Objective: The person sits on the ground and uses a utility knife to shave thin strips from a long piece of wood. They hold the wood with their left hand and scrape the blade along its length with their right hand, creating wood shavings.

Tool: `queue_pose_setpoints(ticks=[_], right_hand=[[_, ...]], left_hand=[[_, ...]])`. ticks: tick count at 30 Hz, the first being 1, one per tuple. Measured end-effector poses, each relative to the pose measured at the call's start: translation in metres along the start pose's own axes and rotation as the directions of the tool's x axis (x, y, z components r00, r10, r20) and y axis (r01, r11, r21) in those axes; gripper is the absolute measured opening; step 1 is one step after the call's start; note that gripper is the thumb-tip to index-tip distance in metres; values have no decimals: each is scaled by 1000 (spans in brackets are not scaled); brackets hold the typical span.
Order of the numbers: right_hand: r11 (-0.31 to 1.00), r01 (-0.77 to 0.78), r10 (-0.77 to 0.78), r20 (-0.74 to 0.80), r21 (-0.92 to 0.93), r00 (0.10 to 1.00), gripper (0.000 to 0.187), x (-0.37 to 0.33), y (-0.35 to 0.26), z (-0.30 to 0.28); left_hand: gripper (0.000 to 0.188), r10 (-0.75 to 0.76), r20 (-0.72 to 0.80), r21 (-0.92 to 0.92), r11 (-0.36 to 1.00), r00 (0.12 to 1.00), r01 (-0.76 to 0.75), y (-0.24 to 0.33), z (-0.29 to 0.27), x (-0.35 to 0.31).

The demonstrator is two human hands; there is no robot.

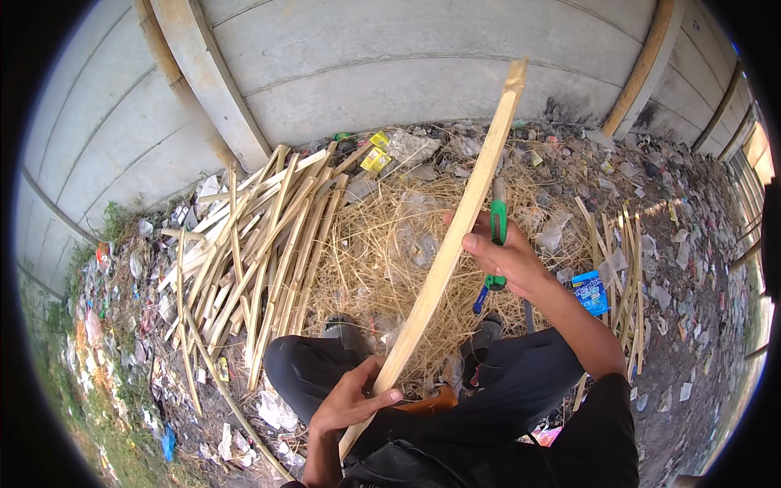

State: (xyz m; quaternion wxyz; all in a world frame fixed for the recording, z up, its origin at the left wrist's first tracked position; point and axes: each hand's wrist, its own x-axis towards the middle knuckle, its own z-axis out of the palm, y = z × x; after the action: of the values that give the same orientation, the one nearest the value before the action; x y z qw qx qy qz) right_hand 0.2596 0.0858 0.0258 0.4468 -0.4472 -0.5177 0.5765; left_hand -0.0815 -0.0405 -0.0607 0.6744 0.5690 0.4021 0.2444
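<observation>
A long pale split-bamboo strip [443, 264] slants across my lap, its upper end reaching toward the wall. Near its lower end my left hand [355, 398] grips it, thumb lying over the edge. Higher up, my right hand [508, 256] holds a green utility knife [498, 224], with its thumb and a fingertip also at the strip's edge. The knife points away from me; its blade end reaches past my fingers, and part of the handle is hidden by my hand. Thin straw-like shavings [366, 252] cover the ground between my dark-trousered legs.
A heap of bamboo strips [268, 236] lies to the left, and a smaller bunch of thin strips [630, 276] to the right beside a blue packet [590, 293]. Litter is scattered around. A grey panel wall [390, 81] with posts stands ahead.
</observation>
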Motion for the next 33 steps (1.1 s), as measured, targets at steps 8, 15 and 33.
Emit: queue_pose_setpoints(ticks=[8,15,33], right_hand=[[971,-24,-37,251,237,967,54,-10,10,-13],[941,-51,-67,332,334,941,56,-17,15,-19],[731,413,-489,5,-543,872,26,-27,-1,-22]], left_hand=[[78,189,-91,23,982,978,-188,48,18,38],[78,119,363,-419,907,924,48,54,10,52],[38,-3,-56,-331,944,998,-16,62,25,32]])
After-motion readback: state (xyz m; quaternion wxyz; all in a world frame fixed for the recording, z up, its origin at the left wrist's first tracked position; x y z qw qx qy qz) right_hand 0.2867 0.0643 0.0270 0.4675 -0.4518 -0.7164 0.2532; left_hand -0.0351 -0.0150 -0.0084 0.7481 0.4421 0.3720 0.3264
